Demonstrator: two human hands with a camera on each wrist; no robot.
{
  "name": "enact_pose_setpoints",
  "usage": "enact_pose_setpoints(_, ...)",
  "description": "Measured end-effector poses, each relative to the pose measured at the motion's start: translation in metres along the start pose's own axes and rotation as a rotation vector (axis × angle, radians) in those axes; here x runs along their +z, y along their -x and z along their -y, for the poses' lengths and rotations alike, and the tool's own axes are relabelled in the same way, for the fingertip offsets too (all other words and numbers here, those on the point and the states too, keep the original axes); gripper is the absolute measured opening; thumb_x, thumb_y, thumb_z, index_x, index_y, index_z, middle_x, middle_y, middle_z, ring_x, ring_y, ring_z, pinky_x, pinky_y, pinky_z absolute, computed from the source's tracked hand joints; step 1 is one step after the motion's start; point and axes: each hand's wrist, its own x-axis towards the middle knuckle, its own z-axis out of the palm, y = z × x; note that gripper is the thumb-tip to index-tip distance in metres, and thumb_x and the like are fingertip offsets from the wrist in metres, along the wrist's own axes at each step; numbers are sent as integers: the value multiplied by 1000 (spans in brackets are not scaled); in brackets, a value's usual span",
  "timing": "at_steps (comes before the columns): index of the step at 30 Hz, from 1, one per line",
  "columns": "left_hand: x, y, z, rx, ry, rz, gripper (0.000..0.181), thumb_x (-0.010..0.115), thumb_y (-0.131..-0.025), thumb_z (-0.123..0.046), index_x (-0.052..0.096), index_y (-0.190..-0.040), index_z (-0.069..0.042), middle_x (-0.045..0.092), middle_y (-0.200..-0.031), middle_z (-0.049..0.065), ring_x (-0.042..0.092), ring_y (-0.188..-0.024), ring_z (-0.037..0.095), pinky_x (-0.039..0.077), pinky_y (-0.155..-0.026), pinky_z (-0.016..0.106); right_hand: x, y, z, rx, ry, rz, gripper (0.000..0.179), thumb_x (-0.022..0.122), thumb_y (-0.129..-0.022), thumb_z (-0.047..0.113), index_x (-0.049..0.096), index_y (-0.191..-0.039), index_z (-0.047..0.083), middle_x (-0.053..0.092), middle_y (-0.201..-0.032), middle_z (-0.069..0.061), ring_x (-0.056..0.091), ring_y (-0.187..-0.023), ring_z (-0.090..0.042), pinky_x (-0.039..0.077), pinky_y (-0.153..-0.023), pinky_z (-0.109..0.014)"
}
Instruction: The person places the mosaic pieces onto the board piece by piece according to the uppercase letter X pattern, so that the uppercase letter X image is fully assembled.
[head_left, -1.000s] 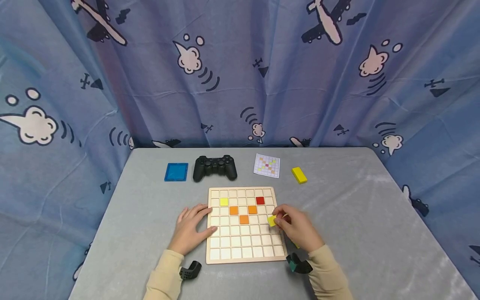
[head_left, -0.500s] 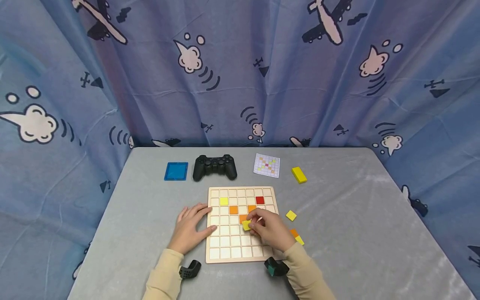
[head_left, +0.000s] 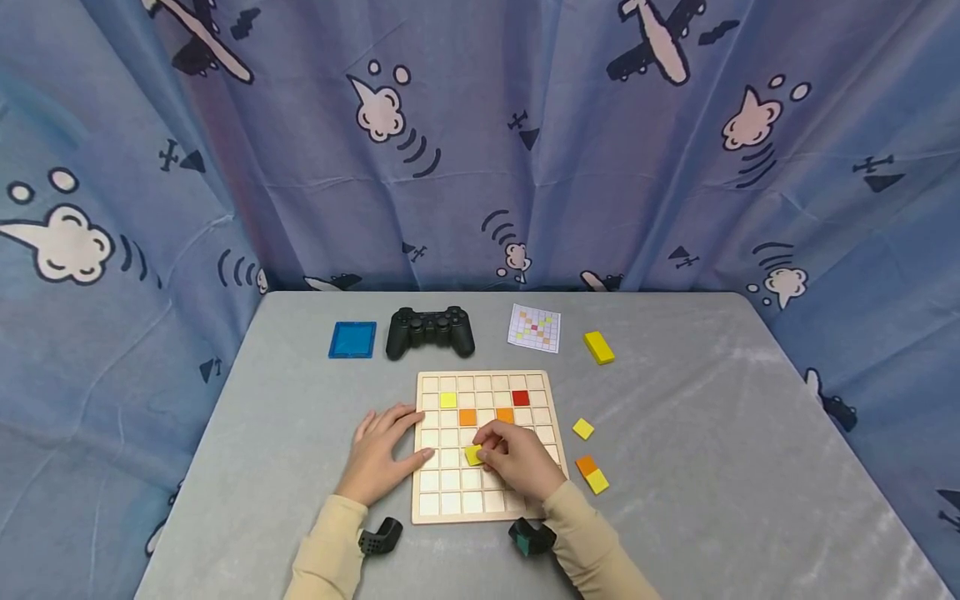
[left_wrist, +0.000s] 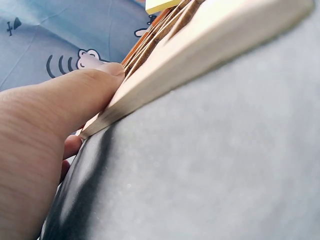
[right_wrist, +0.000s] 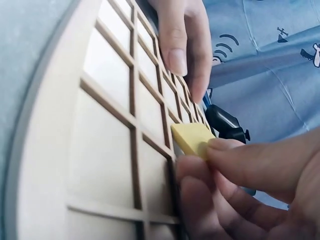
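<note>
A wooden grid board [head_left: 491, 518] lies on the table, with a light yellow tile [head_left: 447, 401], a red tile [head_left: 521, 398] and orange tiles [head_left: 467, 417] in its cells. My right hand [head_left: 519, 460] pinches a yellow square tile [right_wrist: 192, 138] between thumb and fingers, just over the board's middle. That hand hides some of the cells. At the board's left edge, my left hand [head_left: 381, 457] rests with fingers and thumb spread. In the left wrist view, its thumb [left_wrist: 95, 82] touches the wooden rim.
Loose yellow tiles [head_left: 583, 429] and an orange tile [head_left: 586, 465] lie right of the board. Behind it are a blue square tray [head_left: 352, 340], a black game controller [head_left: 430, 330], a printed grid card [head_left: 534, 328] and a yellow block [head_left: 599, 347].
My right hand has carried the yellow tile leftward from the board's right edge to its middle. The loose tiles on the right have come into view. My left hand has stayed put.
</note>
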Motion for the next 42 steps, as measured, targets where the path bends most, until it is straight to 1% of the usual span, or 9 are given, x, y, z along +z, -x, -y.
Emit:
enact_pose_setpoints(3, -1, 0, -1, -2, 0, 6, 61, 70, -83, -51, 57, -133, -20, 51, -140, -1, 39, -136, 22, 11, -119, 46, 2, 0, 0, 5, 22, -14, 11, 69, -86, 3, 65, -94, 10, 61, -76, 3, 52, -63, -5, 47, -57, -18)
enact_pose_setpoints(7, -2, 1, -3, 2, 7, 5, 60, 70, -83, -49, 58, -133, -19, 51, -139, 0, 40, -135, 23, 12, -119, 46, 4, 0, 2, -1, 44, -11, 11, 70, -85, 3, 65, -93, 9, 60, -77, 3, 51, -65, -6, 46, -58, -18)
enact_pose_setpoints(13, -1, 1, -2, 11, 1, -5, 60, 70, -83, -50, 58, -133, -20, 52, -139, 0, 39, -135, 23, 13, -119, 46, 5, 1, 4, -15, 99, 17, 15, 74, -83, 7, 64, -93, 10, 56, -78, 5, 49, -67, -6, 45, -60, -18)
enact_pose_setpoints(19, 0, 1, -1, 14, 3, -6, 60, 70, -83, -50, 58, -133, -20, 52, -139, 0, 40, -135, 23, 13, -119, 47, 5, 1, 6, -26, 156, 54, 21, 77, -81, 10, 63, -96, 11, 54, -81, 2, 46, -68, -8, 43, -60, -19)
enact_pose_setpoints(24, 0, 1, 0, 18, 5, -12, 59, 70, -83, -49, 58, -133, -20, 52, -139, 0, 41, -134, 23, 13, -119, 47, 7, 0, 6, -45, 212, 42, 18, 76, -81, 9, 63, -95, 11, 53, -80, 1, 45, -68, -9, 42, -59, -18)
enact_pose_setpoints(35, -1, 0, 0, 27, 1, -21, 58, 70, -83, -49, 58, -132, -20, 52, -139, 0, 42, -134, 23, 13, -119, 46, 7, 1, 8, -64, 318, 17, 15, 76, -82, 12, 68, -94, 11, 51, -79, 5, 46, -70, -8, 42, -60, -19)
enact_pose_setpoints(42, -1, 0, 0, 23, 1, -16, 59, 70, -83, -49, 58, -133, -20, 52, -139, -1, 42, -133, 23, 12, -119, 46, 8, 1, 9, -63, 354, 20, 13, 75, -83, 12, 68, -94, 10, 52, -79, 6, 47, -70, -7, 43, -60, -19)
